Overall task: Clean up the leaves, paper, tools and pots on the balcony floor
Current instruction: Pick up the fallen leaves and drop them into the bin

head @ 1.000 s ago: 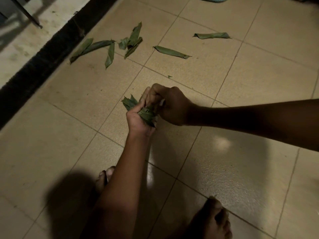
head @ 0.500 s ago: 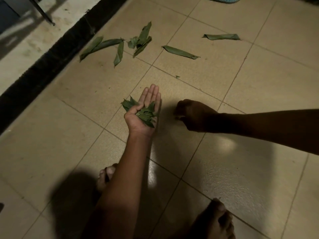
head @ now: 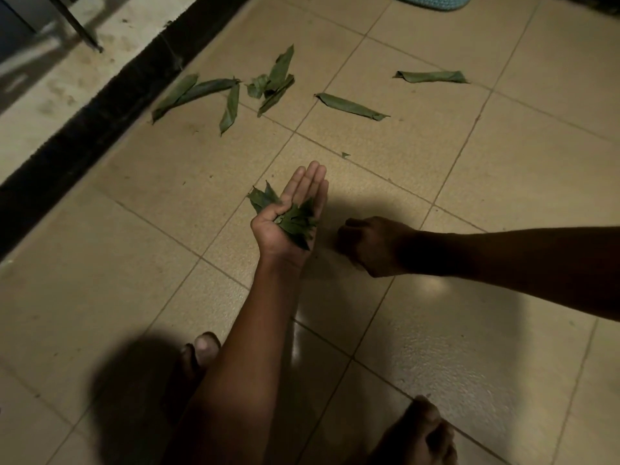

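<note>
Under you spreads the tiled balcony floor [head: 436, 330], with a dark strip [head: 84, 129] along its far-left edge. Your left hand [head: 288, 219] lies palm up, fingers [head: 310, 182] straight and released, carrying a bunch of torn leaves [head: 295, 223] in the palm. Your right hand [head: 372, 246], just right of those fingers, is in shadow with fingers curled under; I cannot tell whether it grasps anything. Beyond your fingertips, loose leaves [head: 350, 106] lie scattered, and a tiny leaf scrap [head: 345, 155] sits nearer.
</note>
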